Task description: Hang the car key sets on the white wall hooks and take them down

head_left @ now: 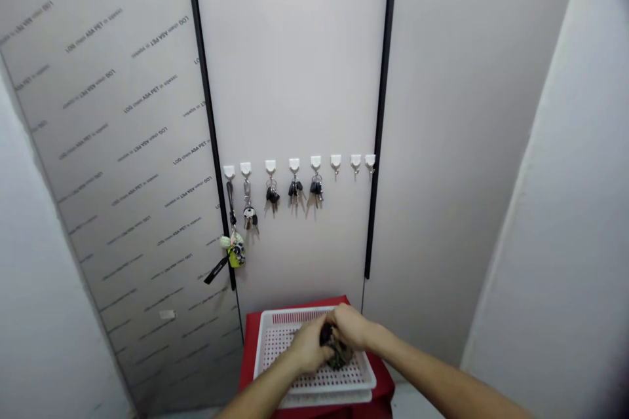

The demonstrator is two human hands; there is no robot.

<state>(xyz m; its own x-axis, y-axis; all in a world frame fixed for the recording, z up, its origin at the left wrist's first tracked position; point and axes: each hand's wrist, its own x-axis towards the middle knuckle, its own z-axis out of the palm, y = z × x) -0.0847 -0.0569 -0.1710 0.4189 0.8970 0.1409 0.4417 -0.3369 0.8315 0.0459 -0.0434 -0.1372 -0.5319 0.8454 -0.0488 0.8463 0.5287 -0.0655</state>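
Note:
Low in the head view, my left hand [310, 344] and my right hand [350, 326] meet over a white perforated basket [273, 340]. Between them is a dark, cluttered bunch [339, 355] that resembles keys, too small and blurred to be sure. The fingers of both hands are curled in against its upper part, and the right hand's fingertips are partly hidden. Above the basket, several key bunches [295, 191] hang from white hooks [293, 164] on the wall panel. The leftmost set carries a yellow-green charm [236, 255] and a black strap.
Beneath the basket is a red-covered stand [249, 334]. Three hooks at the right of the row, one of them a white hook [335, 161], carry nothing. Black vertical strips [381, 124] flank the panel. Pale walls [550, 229] close in on both sides.

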